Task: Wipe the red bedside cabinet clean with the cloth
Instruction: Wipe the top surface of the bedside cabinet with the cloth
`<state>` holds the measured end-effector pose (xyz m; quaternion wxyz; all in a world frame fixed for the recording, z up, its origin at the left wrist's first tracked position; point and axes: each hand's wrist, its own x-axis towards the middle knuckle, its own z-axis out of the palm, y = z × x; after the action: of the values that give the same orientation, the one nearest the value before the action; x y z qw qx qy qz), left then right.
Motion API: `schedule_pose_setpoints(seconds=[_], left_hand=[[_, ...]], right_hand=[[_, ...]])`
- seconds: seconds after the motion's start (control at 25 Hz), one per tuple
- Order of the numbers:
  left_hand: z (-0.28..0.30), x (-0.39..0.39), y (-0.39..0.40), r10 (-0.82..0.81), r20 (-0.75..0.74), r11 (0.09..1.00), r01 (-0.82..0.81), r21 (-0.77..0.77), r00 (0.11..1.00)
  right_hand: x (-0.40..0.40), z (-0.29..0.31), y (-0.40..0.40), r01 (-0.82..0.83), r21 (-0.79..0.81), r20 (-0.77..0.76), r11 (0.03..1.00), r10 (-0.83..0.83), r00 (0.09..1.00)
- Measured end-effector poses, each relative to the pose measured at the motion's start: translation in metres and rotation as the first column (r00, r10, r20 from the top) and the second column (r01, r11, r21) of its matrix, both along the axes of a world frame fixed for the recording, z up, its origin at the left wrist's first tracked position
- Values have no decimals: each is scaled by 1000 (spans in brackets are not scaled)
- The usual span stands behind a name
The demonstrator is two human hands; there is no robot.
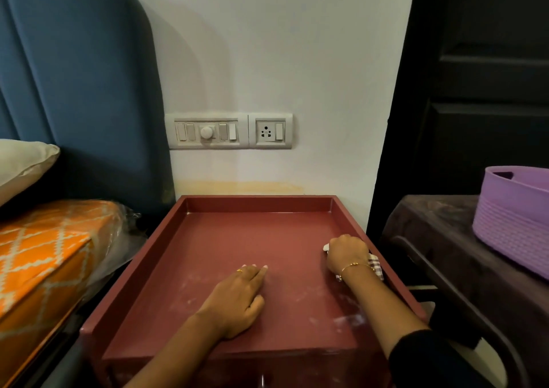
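The red bedside cabinet (225, 239) fills the middle, its top a shallow tray with a raised rim. Pale dusty smears lie on the near part of the top. My right hand (346, 254) grips a bunched white and checked cloth (375, 264) against the top by the right rim, about halfway back. Only the ends of the cloth show past the hand. My left hand (237, 298) lies flat on the top near the middle, fingers straight and together, holding nothing.
A bed with an orange patterned mattress (44, 254), a pale pillow (23, 164) and a blue headboard (74, 90) stands at the left. A switch and socket panel (228, 132) is on the wall behind. At the right a purple basket (511, 218) sits on a dark covered table.
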<state>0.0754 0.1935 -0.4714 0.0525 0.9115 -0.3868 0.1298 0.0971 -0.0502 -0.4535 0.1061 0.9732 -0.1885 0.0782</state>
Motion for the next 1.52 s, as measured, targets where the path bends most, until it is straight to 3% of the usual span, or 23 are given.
schedule_pose_setpoints(seconds=[0.2, 0.36, 0.44, 0.56, 0.64, 0.72, 0.96, 1.2, 1.4, 1.52], left_hand=[[-6, -8, 23, 66, -12, 998, -65, 14, 998], [-11, -17, 30, 208, -13, 971, -208, -120, 978], [-12, -15, 29, 214, -79, 939, -228, -257, 974], [-14, -12, 26, 217, -125, 916, -246, -317, 968], [-14, -10, 24, 229, -140, 921, -261, -290, 963], [-13, -9, 25, 239, -157, 934, -271, -232, 958], [-13, -10, 25, 220, -211, 928, -271, -256, 952], [-15, -6, 29, 207, -262, 917, -280, -284, 943], [-19, -7, 32, 195, -246, 910, -269, -316, 949], [-19, -5, 28, 171, -263, 924, -247, -293, 950]], right_hand=[[-16, -16, 3, 57, 53, 45, 997, -60, 997], [-2, -12, 10, 144, 180, 96, 973, -163, 982], [7, -10, 29, 72, 175, 79, 982, -87, 993], [17, -5, 94, -152, 171, 119, 973, 133, 984], [10, -5, 135, -328, 157, 134, 931, 309, 941], [-7, -2, 140, -396, 160, 102, 904, 384, 918], [1, 6, 79, -153, 179, 57, 972, 145, 988], [-33, -6, 122, -409, 177, 87, 895, 400, 912], [-40, 3, 37, -29, 109, 24, 994, 26, 999], [-26, 5, 63, -74, 104, 54, 992, 69, 996]])
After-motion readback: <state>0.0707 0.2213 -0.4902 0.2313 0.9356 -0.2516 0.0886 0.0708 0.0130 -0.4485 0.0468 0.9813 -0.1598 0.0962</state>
